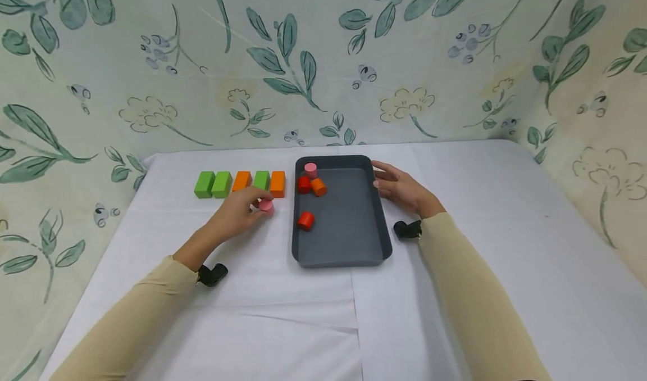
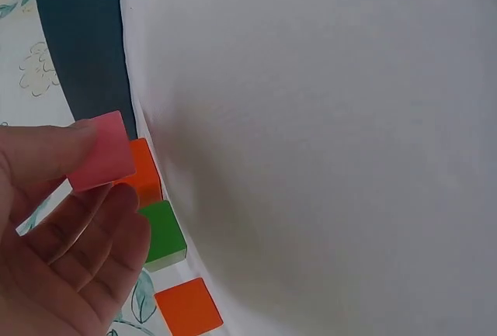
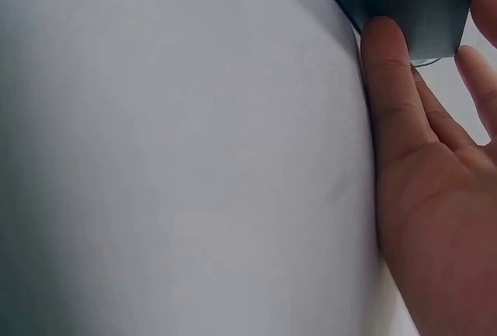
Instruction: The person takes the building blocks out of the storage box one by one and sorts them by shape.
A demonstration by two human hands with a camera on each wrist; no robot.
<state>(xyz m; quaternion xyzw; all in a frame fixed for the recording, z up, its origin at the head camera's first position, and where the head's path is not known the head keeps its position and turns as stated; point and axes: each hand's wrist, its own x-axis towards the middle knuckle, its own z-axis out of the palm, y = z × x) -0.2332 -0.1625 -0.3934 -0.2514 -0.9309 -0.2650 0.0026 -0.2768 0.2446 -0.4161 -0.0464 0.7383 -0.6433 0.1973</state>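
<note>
My left hand [image 1: 233, 215] pinches a pink cylinder block [image 1: 266, 206] between thumb and fingers, just left of the tray. In the left wrist view the thumb lies on the pink block's side, and the other fingers curve below it. My right hand [image 1: 404, 189] touches the right wall of the dark grey tray [image 1: 340, 259] near its far corner, with fingers fairly straight. Inside the tray's left part are another pink cylinder [image 1: 310, 170], a red cylinder [image 1: 304, 184], an orange cylinder [image 1: 319, 187] and, nearer me, a second red cylinder [image 1: 305, 221].
Left of the tray stands a row of rectangular blocks: green ones [image 1: 204, 184] and orange ones [image 1: 277, 184]. My left hand partly covers the row. A white cloth [image 1: 283, 319] covers the table, and a leaf-patterned curtain [image 1: 313, 60] hangs behind.
</note>
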